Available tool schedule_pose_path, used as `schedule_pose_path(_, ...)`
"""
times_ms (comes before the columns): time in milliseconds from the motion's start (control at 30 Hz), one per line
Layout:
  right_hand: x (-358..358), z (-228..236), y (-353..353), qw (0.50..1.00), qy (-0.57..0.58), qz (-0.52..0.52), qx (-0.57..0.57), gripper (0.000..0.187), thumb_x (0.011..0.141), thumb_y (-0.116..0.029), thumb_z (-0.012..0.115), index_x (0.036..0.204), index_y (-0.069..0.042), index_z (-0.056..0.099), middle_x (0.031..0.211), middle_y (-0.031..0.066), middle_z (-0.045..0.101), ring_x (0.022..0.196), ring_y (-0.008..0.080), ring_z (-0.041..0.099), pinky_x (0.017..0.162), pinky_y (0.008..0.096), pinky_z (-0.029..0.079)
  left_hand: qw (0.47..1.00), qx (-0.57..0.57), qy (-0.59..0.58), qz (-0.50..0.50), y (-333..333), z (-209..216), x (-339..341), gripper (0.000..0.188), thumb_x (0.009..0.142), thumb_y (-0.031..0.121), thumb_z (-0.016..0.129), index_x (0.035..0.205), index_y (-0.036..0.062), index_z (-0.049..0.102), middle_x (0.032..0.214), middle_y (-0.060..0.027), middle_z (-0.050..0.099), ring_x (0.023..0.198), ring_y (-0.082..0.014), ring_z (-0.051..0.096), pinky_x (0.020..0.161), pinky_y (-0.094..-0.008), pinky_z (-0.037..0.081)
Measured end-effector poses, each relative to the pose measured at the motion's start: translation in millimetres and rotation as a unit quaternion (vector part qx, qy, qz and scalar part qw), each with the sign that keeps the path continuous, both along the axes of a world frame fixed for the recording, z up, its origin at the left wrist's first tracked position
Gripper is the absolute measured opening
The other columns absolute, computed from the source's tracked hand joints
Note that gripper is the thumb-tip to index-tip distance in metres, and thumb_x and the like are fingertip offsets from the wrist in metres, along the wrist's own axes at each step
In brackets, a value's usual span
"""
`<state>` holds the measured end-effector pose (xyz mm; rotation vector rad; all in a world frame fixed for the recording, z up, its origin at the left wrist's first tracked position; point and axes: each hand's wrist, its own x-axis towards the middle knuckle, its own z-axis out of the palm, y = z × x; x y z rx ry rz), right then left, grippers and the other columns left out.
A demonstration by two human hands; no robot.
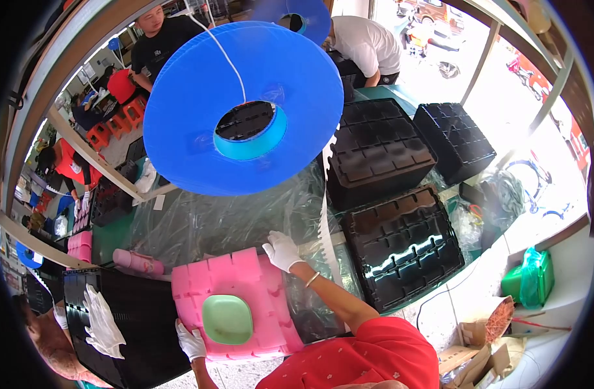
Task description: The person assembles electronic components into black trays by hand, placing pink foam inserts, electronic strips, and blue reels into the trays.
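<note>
A stack of pink notched packing sheets (216, 275) lies in front of me at the table's near edge. On it rests a light green square dish (227, 319) with rounded corners. My left hand (192, 341), in a white glove, touches the stack's lower left edge with its fingers stretched. White-gloved too, my right hand (282, 251) is at the upper right corner of the pink stack, fingers apart and nothing visible in them. A bracelet shows on my right wrist.
A big blue disc-shaped shade (180, 117) hangs over the table. Black trays (404, 246) and black crates (375, 146) stand to the right. Clear plastic film (199, 217) covers the middle. White gloves (102, 322) lie on a black tray at left. Other people work beyond.
</note>
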<state>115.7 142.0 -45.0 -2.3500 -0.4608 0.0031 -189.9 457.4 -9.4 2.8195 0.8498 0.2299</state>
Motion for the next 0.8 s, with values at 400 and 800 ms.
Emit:
schedule_pose_path(400, -26.3, -3.7, -15.6, 0.997, 0.069, 0.022, 0.033, 0.046, 0.096, -0.036, 0.049, 0.117, 0.003, 0.063, 0.133, 0.0204, 0.056, 0.126, 0.0356, 0.05, 0.105, 0.0452, 0.039, 1.0, 0.009, -0.007, -0.005, 8.1, -11.0, -3.6, 0.058, 0.093, 0.027, 0.052, 0.138, -0.0054, 0.036, 0.146, -0.0222, 0.04, 0.124, -0.0417, 0.049, 0.104, -0.0438, 0.042)
schedule_pose_path(800, -53.2, -6.9, -22.5, 0.996, 0.069, 0.038, 0.039, 0.047, 0.096, -0.037, 0.051, 0.119, 0.003, 0.061, 0.129, 0.0219, 0.059, 0.119, 0.0381, 0.055, 0.103, 0.0439, 0.043, 0.999, -0.045, -0.022, 0.019, -2.5, 0.9, 2.9, 0.059, 0.087, 0.02, 0.056, 0.137, -0.0061, 0.038, 0.143, -0.0252, 0.042, 0.122, -0.0435, 0.05, 0.102, -0.0454, 0.044)
